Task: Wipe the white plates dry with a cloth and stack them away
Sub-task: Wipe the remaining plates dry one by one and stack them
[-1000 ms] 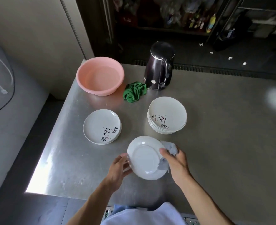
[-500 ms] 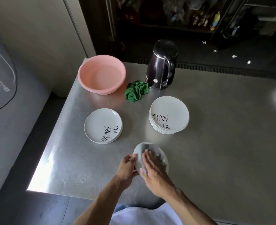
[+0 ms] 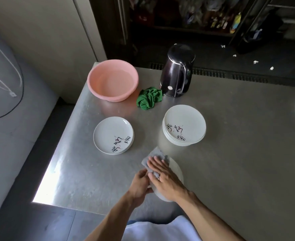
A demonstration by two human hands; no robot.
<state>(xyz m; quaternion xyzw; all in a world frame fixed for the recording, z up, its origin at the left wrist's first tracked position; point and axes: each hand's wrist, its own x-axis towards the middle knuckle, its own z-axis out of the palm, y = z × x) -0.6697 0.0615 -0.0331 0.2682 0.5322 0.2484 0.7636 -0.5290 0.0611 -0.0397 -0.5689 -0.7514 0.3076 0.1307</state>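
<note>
The left hand (image 3: pixel 140 182) is gripping the near-left rim of a white plate (image 3: pixel 176 171) held tilted just above the desk (image 3: pixel 238 171), while the right hand (image 3: pixel 162 178) is pressing a grey cloth (image 3: pixel 151 158) flat against its face, fingers spread rather than closed. The plate is likely stiff, breakable and slick if wet, so a rim grip with the thumb over the edge looks safest, and the soft cloth is bunching under the palm. Beyond the hands, a small stack (image 3: pixel 113 135) is sitting to the left and a taller stack (image 3: pixel 184 127) to the right, with bare desk between them, and the desk's left edge is lying well off to the left.
</note>
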